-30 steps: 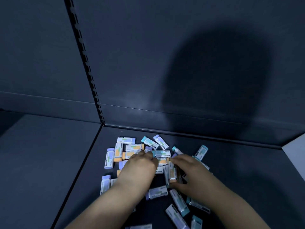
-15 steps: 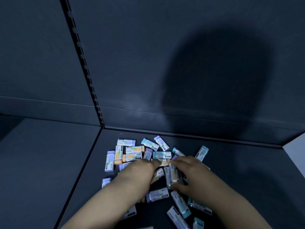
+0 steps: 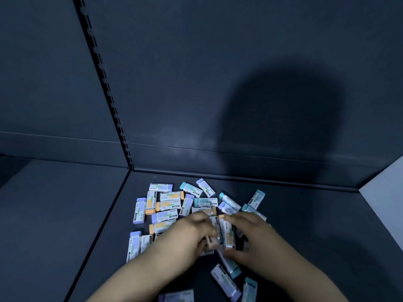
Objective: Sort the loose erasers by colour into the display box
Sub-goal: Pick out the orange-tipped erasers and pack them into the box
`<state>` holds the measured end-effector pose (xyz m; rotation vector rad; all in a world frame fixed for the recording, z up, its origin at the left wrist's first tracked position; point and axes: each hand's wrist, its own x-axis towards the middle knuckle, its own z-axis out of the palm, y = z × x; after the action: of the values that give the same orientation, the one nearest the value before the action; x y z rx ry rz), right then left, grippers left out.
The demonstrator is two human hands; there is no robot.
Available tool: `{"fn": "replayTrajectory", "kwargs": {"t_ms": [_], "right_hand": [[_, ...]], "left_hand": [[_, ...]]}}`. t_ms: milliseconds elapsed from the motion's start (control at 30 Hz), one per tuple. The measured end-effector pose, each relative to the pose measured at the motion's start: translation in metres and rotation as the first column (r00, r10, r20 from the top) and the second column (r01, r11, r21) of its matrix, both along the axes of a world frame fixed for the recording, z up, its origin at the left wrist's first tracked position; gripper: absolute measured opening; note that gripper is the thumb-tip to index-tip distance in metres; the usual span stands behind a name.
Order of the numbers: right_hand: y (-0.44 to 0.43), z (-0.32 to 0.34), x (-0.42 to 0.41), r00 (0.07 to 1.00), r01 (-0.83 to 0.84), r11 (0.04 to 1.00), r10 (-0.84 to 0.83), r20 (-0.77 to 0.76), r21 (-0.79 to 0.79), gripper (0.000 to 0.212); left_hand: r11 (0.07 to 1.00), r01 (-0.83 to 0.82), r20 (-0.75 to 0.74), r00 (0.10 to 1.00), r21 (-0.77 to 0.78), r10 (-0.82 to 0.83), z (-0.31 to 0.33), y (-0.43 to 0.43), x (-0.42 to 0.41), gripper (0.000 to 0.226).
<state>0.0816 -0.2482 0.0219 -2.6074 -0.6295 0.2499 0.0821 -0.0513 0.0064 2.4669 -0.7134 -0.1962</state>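
The left hand [image 3: 189, 234] and right hand [image 3: 259, 238] meet at the middle of the heap, both closed on one small stack of orange-ended erasers [image 3: 228, 235], rectangular rubber blocks in white printed paper sleeves. The right thumb lies at the near end of the stack and the forefinger at the far end, so the blocks are pinched lengthwise and kept flush. The left fingers curl against the stack's left face, apparently to square it up. Motion blur hides whether they also hold a separate block. The grouping suggests that one colour is being collected before transfer. Around the hands lies the pile of loose erasers [image 3: 168, 205], unsorted. Orange, lilac and teal ends are mixed, some blocks overlap, and most lie flat with sleeves upward, which leaves the coloured tips readable for selection. Several more lie nearer the person, below the wrists. All rest on the dark grey metal shelf floor [image 3: 305, 225], beside its left edge. Behind rise the matching dark back panel [image 3: 196, 83], which carries the head's shadow [image 3: 283, 118], and a slotted upright strip [image 3: 104, 83]. A pale side panel [image 3: 388, 186] closes the right. The display box is not in view. Sorting is judged to be at an early stage.
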Motion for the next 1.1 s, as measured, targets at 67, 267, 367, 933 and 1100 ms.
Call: {"fn": "replayTrajectory", "kwargs": {"t_ms": [67,267,367,933,1100], "right_hand": [[-0.002,0.0,-0.006,1.0,0.001,1.0,-0.001,-0.022,-0.002,0.074],[-0.002,-0.004,-0.013,1.0,-0.018,0.998,0.018,0.005,-0.053,0.073],[-0.003,0.0,-0.011,0.998,-0.054,0.992,0.056,0.018,-0.11,0.08],[0.0,0.001,-0.003,0.992,-0.114,0.993,0.113,0.058,0.007,0.07],[0.016,0.002,-0.006,0.99,-0.133,0.991,0.134,0.051,-0.027,0.074]], "left_hand": [[0.999,0.029,-0.035,0.999,-0.028,-0.03,-0.001,0.002,-0.007,0.035],[0.99,-0.139,0.007,0.99,0.007,0.139,0.005,0.002,-0.021,0.052],[0.95,-0.107,0.03,0.994,0.292,0.102,0.01,0.002,-0.023,0.081],[0.918,-0.246,0.144,0.967,0.312,0.21,0.019,-0.012,-0.03,0.074],[0.925,-0.277,0.158,0.957,0.261,0.242,0.019,0.004,-0.038,0.075]]}}
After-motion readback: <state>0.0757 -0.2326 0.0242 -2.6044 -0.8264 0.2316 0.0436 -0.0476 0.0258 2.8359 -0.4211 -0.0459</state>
